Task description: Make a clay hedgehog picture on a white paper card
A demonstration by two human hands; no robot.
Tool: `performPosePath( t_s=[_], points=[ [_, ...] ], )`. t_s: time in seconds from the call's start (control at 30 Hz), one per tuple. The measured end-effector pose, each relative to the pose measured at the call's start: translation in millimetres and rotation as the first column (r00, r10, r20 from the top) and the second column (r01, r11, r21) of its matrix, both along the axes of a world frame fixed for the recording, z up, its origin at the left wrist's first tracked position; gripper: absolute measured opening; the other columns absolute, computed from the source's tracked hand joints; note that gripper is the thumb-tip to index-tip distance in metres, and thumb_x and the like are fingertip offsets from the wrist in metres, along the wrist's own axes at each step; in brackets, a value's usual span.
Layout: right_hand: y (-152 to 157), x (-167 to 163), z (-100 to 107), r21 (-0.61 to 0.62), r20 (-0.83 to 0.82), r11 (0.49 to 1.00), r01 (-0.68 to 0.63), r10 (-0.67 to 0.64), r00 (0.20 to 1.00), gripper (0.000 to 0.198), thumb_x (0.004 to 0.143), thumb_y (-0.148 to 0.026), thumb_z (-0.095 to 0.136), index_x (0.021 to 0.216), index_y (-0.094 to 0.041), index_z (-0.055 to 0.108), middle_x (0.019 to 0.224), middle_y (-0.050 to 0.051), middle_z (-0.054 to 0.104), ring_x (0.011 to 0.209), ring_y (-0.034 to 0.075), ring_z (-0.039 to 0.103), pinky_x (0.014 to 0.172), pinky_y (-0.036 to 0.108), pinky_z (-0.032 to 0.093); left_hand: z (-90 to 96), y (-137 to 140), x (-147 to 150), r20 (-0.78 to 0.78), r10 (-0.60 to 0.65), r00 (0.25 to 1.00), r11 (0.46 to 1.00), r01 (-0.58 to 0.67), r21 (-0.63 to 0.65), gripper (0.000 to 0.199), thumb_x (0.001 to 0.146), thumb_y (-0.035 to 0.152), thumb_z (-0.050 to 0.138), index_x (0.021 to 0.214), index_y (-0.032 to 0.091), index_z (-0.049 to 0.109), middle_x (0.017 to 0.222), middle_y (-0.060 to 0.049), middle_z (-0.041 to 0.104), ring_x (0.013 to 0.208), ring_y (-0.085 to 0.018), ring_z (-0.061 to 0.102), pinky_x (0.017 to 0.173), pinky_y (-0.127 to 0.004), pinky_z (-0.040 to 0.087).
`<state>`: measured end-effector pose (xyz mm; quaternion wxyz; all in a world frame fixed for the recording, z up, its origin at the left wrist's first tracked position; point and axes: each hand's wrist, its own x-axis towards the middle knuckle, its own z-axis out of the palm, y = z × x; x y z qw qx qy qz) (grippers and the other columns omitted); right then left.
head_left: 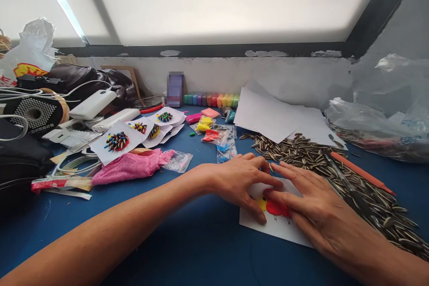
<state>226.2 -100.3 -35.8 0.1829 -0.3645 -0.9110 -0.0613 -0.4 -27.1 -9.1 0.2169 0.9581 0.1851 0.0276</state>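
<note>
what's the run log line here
left hand: by yellow patch | right hand: at red patch | under both: white paper | alongside: sunflower seeds

The bare left forearm (pixel 117 228) stretches from the near left corner toward the right, rising to the left wrist (pixel 206 178), which bends slightly. The left hand (pixel 243 183) is turned palm down, its fingers bent and parted, the left thumb (pixel 257 212) pointing right on the near side with a gap below the fingers. The right forearm (pixel 378 250) enters from the near right. The right hand (pixel 311 199), back upward, reaches left with digits spread. Both hands' fingertips come close together; whether they touch is unclear.
</note>
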Motion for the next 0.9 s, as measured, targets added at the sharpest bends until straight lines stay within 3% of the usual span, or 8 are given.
performPosePath(
  t_s=[0.2, 0.43, 0.7, 0.9],
  points=[
    [-5, 7, 4, 0.042, -0.062, 0.998, -0.037, 0.039, 0.997, 0.049, 0.091, -0.010, 0.047, 0.128, -0.038, 0.062, 0.150, 0.004, 0.045, 0.137, 0.027, 0.042, 0.100, 0.051, 0.048, 2.2, -1, -1, -0.004, 0.005, 1.000, 0.999, -0.005, -0.037, 0.059, 0.079, 0.051, 0.071, 0.133, 0.031, 0.057, 0.114, -0.006, 0.048, 0.110, -0.024, 0.044, 0.096, -0.036, 0.037],
    [-8, 9, 1, 0.098, 0.045, 0.985, -0.144, 0.141, 0.989, 0.055, 0.084, 0.000, 0.049, 0.128, -0.029, 0.064, 0.152, 0.010, 0.045, 0.140, 0.030, 0.040, 0.104, 0.052, 0.043, 2.0, -1, -2, -0.030, 0.016, 0.999, 0.999, -0.017, -0.044, 0.055, 0.081, 0.051, 0.069, 0.133, 0.036, 0.057, 0.121, -0.006, 0.045, 0.116, -0.024, 0.043, 0.103, -0.039, 0.034],
    [-7, 13, -6, 0.124, 0.065, 0.978, -0.167, 0.159, 0.985, 0.063, 0.078, 0.006, 0.047, 0.132, -0.024, 0.059, 0.151, 0.017, 0.042, 0.143, 0.032, 0.033, 0.102, 0.055, 0.042, 3.3, -1, -2, -0.017, 0.011, 1.000, 0.998, -0.013, -0.064, 0.051, 0.082, 0.052, 0.068, 0.131, 0.037, 0.059, 0.122, -0.005, 0.045, 0.118, -0.023, 0.042, 0.104, -0.038, 0.033],
    [-11, 10, -2, 0.146, 0.042, 0.979, -0.139, 0.134, 0.990, 0.056, 0.084, 0.002, 0.047, 0.130, -0.026, 0.062, 0.147, 0.014, 0.047, 0.137, 0.029, 0.043, 0.101, 0.050, 0.045, 4.1, -1, -2, -0.027, 0.010, 1.000, 0.998, -0.012, -0.055, 0.052, 0.081, 0.051, 0.069, 0.130, 0.037, 0.060, 0.120, -0.006, 0.046, 0.118, -0.024, 0.042, 0.104, -0.037, 0.033]
  ],
)
